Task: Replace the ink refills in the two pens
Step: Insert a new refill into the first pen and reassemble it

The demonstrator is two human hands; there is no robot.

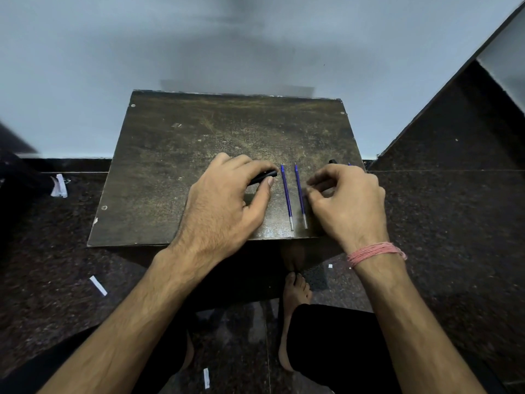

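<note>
Two blue ink refills lie side by side on the dark wooden board [176,166], tips pointing away: the left refill [287,196] and the right refill [300,194]. My left hand [227,200] curls over a black pen [264,177] just left of the refills, fingers and thumb around it. My right hand [349,206] hovers right of the refills with fingers bent and thumb near the fingertips; nothing is visible in it. Behind it a second black pen's end [333,161] pokes out, and a small blue tip [349,164] shows at the board's right edge.
The board is a small low table standing against a pale wall. Dark speckled floor surrounds it, with white paper scraps [98,285] [60,185] on it. My bare feet [295,285] lie below the near edge. A dark step rises at right.
</note>
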